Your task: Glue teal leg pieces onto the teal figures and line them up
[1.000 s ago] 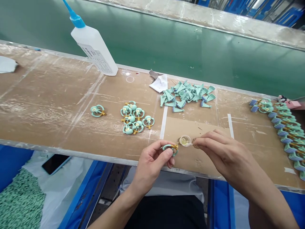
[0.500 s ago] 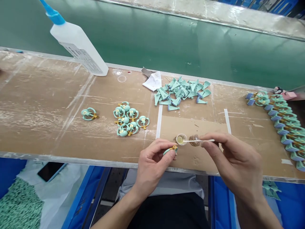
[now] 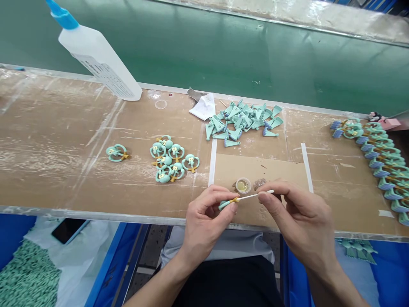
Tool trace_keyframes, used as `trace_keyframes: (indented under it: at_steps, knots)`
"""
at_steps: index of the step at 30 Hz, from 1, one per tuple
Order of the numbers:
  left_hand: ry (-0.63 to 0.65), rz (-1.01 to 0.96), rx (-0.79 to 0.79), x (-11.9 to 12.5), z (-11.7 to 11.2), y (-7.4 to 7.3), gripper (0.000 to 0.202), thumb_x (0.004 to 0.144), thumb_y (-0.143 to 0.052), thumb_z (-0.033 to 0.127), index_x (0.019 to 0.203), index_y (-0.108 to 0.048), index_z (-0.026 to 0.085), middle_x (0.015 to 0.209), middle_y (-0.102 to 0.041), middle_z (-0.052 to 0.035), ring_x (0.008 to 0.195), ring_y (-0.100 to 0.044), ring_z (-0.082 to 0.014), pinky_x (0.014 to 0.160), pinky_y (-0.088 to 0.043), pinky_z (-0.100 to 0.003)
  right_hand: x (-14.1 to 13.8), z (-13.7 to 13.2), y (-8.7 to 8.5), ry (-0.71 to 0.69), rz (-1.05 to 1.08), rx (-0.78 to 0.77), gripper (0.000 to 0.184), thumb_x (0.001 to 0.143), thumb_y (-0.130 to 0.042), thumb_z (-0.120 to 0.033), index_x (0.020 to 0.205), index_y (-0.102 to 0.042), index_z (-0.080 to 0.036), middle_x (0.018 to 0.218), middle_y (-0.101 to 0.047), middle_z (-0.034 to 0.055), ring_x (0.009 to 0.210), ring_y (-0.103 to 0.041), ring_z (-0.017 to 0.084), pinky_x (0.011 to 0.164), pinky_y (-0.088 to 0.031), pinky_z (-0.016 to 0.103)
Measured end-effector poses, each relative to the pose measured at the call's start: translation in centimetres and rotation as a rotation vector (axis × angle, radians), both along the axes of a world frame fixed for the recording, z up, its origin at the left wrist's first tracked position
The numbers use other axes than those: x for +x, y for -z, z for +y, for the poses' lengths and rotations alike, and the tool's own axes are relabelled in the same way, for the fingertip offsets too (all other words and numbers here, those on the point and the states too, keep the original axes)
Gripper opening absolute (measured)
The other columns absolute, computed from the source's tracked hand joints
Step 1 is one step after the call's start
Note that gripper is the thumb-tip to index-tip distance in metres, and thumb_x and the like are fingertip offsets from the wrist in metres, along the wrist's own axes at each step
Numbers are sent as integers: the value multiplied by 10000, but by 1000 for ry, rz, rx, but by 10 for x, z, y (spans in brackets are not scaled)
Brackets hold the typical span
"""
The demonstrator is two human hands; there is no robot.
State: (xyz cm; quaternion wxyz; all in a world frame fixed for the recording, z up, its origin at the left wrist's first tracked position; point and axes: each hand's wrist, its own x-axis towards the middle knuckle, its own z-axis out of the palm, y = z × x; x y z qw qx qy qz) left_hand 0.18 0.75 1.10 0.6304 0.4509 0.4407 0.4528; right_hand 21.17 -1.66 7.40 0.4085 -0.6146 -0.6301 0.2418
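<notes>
Between the thumb and fingers of my left hand (image 3: pixel 207 221) is a small teal and brown figurine part (image 3: pixel 227 203), its brown end turned to the right. My right hand (image 3: pixel 300 221) pinches a thin white cotton swab (image 3: pixel 248 197), whose left tip touches that brown end. Just behind them stands a small clear cup (image 3: pixel 243 185) with yellowish liquid. A brown, lumpy object (image 3: pixel 259 183) sits beside the cup, partly hidden by my right fingers. Several similar figurine bodies (image 3: pixel 175 151) with faces lie in a cluster on the left, and one more body (image 3: pixel 116 152) lies apart.
Teal leg pieces (image 3: pixel 244 119) are heaped at the back. Rows of assembled figurines (image 3: pixel 381 162) line the right side. A white bottle (image 3: pixel 102 59) with a blue nozzle stands back left. Blue bins flank my lap; a phone (image 3: pixel 68 230) lies in the left one.
My right hand has moved left, bringing the swab from the cup to the figurine part's brown end. My left hand keeps its hold on the part.
</notes>
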Motion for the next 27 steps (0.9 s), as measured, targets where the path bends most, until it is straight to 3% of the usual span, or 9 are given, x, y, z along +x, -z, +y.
trace_keyframes:
  at_steps: [9,17,22,27]
  knots:
    - [-11,39,9,1,-1,1,95,1001,-943,292,1074,-1001,274,1052,-804,-101,785,-707,-190,641,-535,-300,-4,1,-6,11,-54,-4,152,1107,-843,-227,959,-835,-265,867,-852,-15,599,-605,143,591,-488,302]
    - [-10,45,24,1,-2,2,80,1017,-941,296,1068,-997,270,1049,-824,-106,826,-740,-211,670,-564,-307,2,10,-14,-89,-102,-94,206,1173,-737,-293,998,-844,-268,862,-842,4,638,-672,176,625,-528,307]
    - [-4,16,30,2,-2,2,73,1030,-929,268,1071,-989,273,1067,-861,-103,901,-789,-233,736,-612,-314,-2,5,-8,-14,-84,-41,162,1163,-736,-282,1023,-817,-267,776,-780,-28,578,-633,160,617,-535,308]
    - [13,-1,-19,2,-2,0,81,1053,-893,270,1065,-961,226,1064,-875,-103,850,-797,-219,745,-643,-316,-5,-3,-3,65,-82,10,109,1156,-767,-267,1061,-818,-280,768,-758,-33,591,-637,163,658,-554,319]
